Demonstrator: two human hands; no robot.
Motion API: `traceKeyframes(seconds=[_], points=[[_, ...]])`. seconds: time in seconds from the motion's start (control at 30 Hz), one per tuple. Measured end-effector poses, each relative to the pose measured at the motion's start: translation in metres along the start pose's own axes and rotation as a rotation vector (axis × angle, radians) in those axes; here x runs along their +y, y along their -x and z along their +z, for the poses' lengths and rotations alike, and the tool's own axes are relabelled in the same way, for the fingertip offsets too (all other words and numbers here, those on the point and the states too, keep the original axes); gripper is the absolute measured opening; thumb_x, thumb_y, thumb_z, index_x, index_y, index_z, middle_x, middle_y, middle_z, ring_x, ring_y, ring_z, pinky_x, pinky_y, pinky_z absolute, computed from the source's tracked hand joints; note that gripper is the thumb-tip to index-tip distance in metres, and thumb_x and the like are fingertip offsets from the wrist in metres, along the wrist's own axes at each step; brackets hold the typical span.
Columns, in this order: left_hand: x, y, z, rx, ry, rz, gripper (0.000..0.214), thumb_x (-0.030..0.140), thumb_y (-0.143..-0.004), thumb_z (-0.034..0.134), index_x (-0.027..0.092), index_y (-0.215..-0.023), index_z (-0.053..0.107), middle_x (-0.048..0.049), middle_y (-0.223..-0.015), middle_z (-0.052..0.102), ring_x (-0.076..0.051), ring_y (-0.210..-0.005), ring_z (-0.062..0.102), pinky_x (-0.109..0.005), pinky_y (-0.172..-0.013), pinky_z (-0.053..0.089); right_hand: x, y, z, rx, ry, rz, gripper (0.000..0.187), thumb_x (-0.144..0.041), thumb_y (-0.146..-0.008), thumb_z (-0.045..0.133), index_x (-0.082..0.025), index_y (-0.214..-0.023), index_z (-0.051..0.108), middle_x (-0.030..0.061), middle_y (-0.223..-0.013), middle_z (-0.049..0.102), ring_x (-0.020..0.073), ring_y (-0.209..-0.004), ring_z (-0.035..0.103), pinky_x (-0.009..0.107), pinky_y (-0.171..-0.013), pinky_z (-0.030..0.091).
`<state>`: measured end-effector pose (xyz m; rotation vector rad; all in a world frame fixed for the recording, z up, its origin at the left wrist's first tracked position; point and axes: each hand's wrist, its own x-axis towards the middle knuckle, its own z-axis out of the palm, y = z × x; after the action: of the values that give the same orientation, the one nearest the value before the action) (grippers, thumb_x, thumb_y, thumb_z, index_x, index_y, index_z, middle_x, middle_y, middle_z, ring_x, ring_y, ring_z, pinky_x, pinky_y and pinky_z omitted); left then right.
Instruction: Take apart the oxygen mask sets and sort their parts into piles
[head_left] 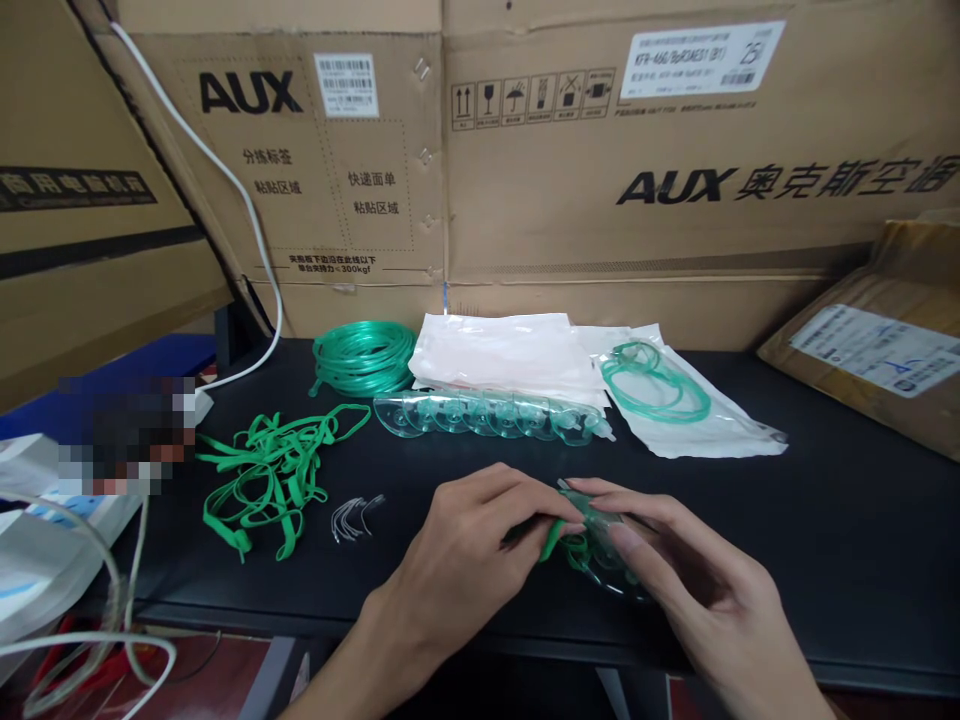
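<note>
In front of me, near the table's front edge, my right hand (716,575) is closed on a clear green oxygen mask (600,545), thumb on the near side and fingers along the top. My left hand (469,535) pinches a green elastic strap (553,541) at the mask's left side. Fingers hide much of the mask, and I cannot tell whether the strap passes through it. Left of my hands are a loose pile of green elastic straps (283,470) and several thin, bent metal strips (354,518). Behind them lies a row of nested clear masks (487,415).
Coiled green tubing (364,358) and white pouches (502,350) lie at the back; another pouch (739,430) has thin green tubing (664,395) on it. Large cardboard boxes (525,220) wall the rear. A taped parcel (877,340) stands right; white cables (259,240) run left.
</note>
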<state>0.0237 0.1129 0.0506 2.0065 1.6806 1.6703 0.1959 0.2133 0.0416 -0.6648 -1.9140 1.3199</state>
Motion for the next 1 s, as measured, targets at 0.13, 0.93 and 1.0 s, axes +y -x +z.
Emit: traceKeyframes(seconds=[0.13, 0.93, 1.0], points=[[-0.002, 0.001, 0.003, -0.036, 0.001, 0.050, 0.014, 0.002, -0.092, 0.065, 0.015, -0.093, 0.072, -0.0030, -0.087, 0.077, -0.014, -0.079, 0.070, -0.025, -0.079, 0.057, 0.000, -0.003, -0.001, 0.013, 0.013, -0.053, 0.007, -0.033, -0.088, 0.076, -0.027, -0.085, 0.078, 0.0039, -0.112, 0.079, 0.0197, -0.104, 0.075, 0.014, -0.084, 0.059], [0.011, -0.003, 0.003, -0.216, 0.110, -0.378, 0.025, 0.016, -0.095, 0.064, 0.029, -0.116, 0.068, 0.0074, -0.107, 0.077, -0.013, -0.103, 0.069, -0.026, -0.097, 0.047, 0.008, -0.005, 0.001, 0.088, -0.021, 0.020, 0.011, -0.039, -0.089, 0.074, -0.029, -0.087, 0.075, 0.0007, -0.130, 0.073, 0.0224, -0.121, 0.067, 0.020, -0.099, 0.054], [0.011, -0.002, 0.006, -0.240, 0.088, -0.368, 0.026, 0.016, -0.096, 0.063, 0.031, -0.117, 0.070, 0.0079, -0.109, 0.077, -0.014, -0.104, 0.068, -0.028, -0.098, 0.045, 0.007, -0.004, 0.001, 0.082, -0.013, 0.022, 0.011, -0.040, -0.089, 0.074, -0.029, -0.088, 0.075, 0.0002, -0.130, 0.073, 0.0222, -0.121, 0.067, 0.020, -0.100, 0.053]])
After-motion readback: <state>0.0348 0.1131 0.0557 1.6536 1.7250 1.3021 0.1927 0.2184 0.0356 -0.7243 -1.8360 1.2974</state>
